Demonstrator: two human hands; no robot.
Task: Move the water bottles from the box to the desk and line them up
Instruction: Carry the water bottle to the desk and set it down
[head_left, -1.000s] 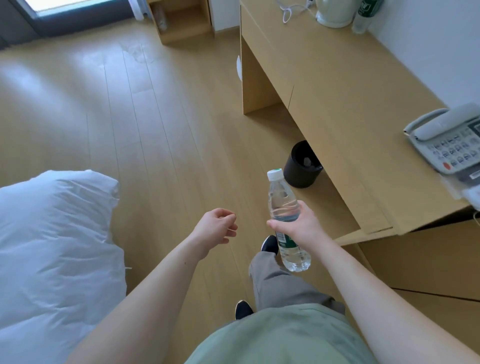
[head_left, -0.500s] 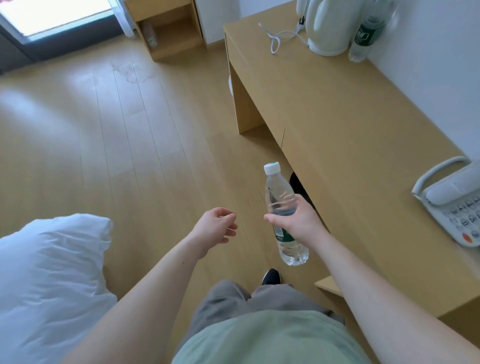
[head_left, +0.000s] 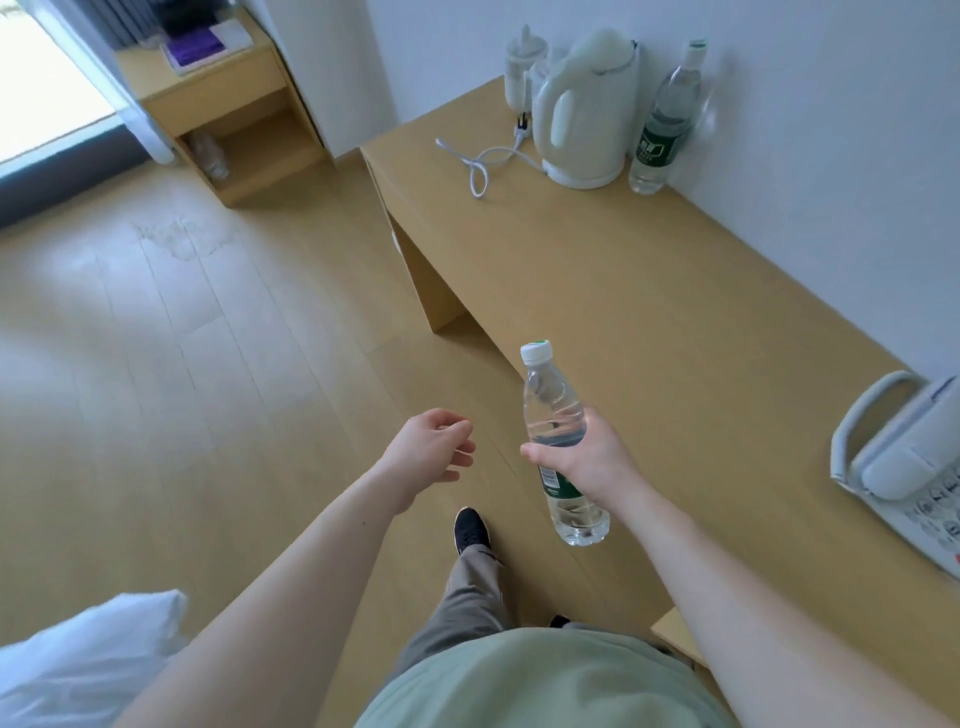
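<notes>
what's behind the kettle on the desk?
Beside the white kettle, right of it against the wall, stands a water bottle with a green label. A small white appliance stands at its left rear. The kettle covers whatever is directly behind it.

The right hand (head_left: 587, 462) grips a water bottle (head_left: 558, 415) around its middle, fingers (head_left: 535, 451) wrapped over the green label, the white cap tilted up and away from them, the clear base hanging below the palm. The bottle is held in the air at the near edge of the desk (head_left: 675, 322). Just to the left of those fingers, the left hand (head_left: 431, 449) hangs loosely curled and holds nothing. Far beyond the fingers, at the desk's back end by the wall, a second bottle (head_left: 665, 130) stands upright just beside a white kettle (head_left: 584, 111). A telephone (head_left: 904, 467) sits on the desk to their right.
</notes>
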